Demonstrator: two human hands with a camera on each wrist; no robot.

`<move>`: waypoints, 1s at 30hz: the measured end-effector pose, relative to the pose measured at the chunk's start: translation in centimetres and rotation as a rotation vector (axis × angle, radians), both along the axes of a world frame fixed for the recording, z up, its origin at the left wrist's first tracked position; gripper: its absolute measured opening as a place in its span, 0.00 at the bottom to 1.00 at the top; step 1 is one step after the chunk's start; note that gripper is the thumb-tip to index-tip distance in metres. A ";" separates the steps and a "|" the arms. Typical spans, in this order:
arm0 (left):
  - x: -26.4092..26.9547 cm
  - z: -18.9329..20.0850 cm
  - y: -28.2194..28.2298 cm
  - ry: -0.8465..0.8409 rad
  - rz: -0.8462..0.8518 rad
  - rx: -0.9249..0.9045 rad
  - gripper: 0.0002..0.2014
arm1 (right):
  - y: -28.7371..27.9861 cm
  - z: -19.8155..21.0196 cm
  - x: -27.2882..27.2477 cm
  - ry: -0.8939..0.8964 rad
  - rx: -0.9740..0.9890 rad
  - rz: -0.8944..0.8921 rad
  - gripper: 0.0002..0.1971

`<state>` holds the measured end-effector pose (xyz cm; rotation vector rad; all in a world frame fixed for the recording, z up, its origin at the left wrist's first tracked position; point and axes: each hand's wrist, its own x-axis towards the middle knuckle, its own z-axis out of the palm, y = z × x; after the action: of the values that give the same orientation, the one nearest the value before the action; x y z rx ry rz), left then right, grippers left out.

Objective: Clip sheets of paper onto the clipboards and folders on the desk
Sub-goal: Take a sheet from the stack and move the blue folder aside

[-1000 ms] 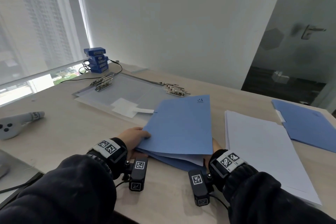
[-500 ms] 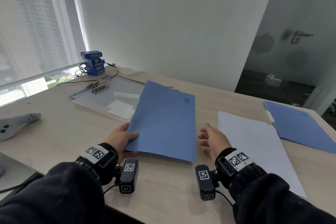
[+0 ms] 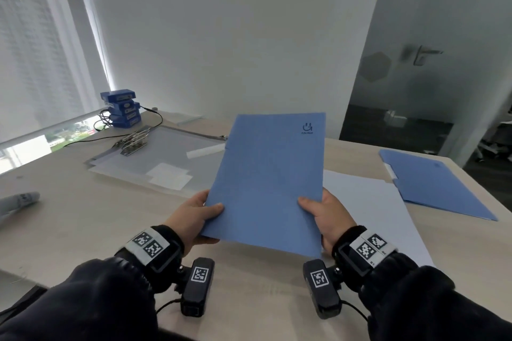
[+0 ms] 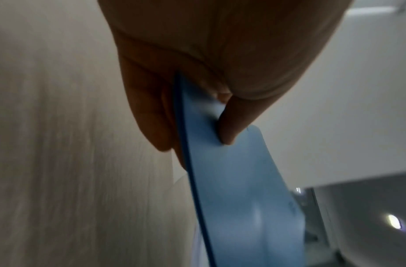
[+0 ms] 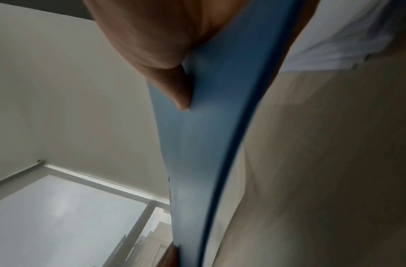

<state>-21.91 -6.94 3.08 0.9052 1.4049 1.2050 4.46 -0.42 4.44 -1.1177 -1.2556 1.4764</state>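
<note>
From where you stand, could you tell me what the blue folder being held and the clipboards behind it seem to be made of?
The blue folder looks like matte card or thin plastic: no glare, and it bows slightly between the left hand and right hand. The clipboards appear to be translucent frosted plastic with shiny metal clips, judging by their grey see-through sheen.

Illegible logo on blue folder (image 3: 267, 183)

A pale wood-grain counter (image 3: 69, 219) is seen. Translucent clipboards (image 3: 155, 163) are laid towards its far left corner, white paper sheets (image 3: 371, 207) near the right edge, a second blue folder (image 3: 432, 183) beyond them.
</note>
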 end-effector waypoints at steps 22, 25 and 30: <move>4.6 4.3 5.7 0.967 -0.015 0.187 0.17 | -1.4 1.2 10.5 -0.372 0.345 -0.076 0.15; 6.0 4.1 6.1 0.895 -0.044 0.162 0.15 | -1.6 1.1 11.3 -0.351 0.334 -0.079 0.15; 10.0 2.8 5.8 0.302 -0.017 0.090 0.13 | -1.9 0.8 11.8 -0.284 0.290 -0.110 0.15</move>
<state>-11.94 -1.09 5.87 1.1987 1.5857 1.1607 16.23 -2.31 5.23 -1.2039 -1.5213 1.0390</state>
